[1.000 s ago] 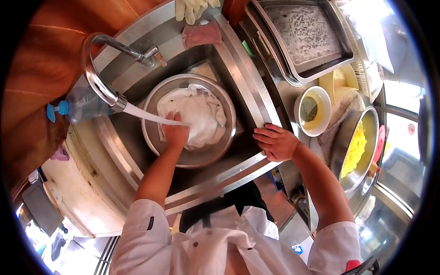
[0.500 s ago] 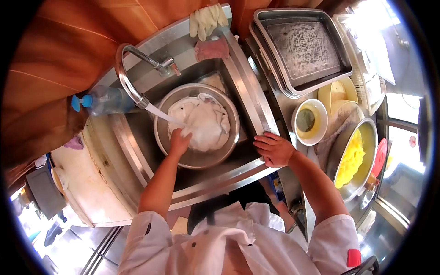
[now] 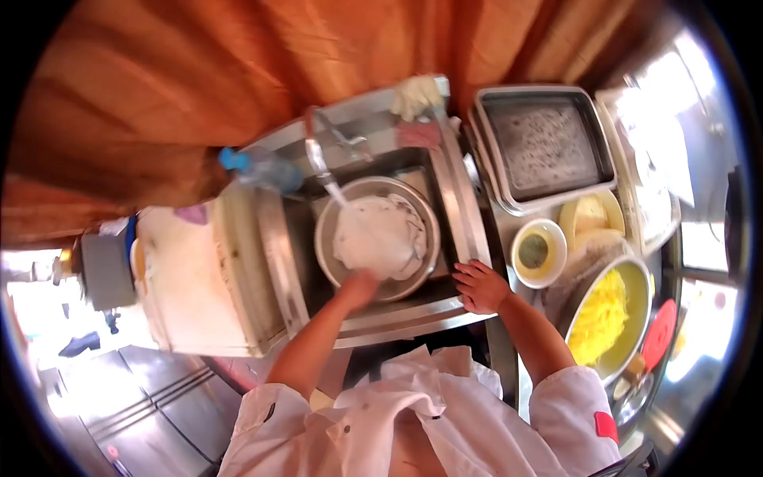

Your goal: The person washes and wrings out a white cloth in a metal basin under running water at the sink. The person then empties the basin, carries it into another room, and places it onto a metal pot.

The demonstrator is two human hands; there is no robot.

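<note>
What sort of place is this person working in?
Most likely a kitchen, perhaps a commercial one: there is a metal sink with a running tap, rectangular metal trays beside it, and a large bowl of shredded yellow food.

Single head-worn view, facing forward and down onto sink (image 3: 467,208), fairly near.

Bright in here: harsh glare at right and lower left of frame, details washed out. Orange curtain (image 3: 270,71) warm-lit, folds shadowed. Left hand (image 3: 359,290) badly smeared, faucet (image 3: 315,151) soft. Edges bowed, corners black.
</note>
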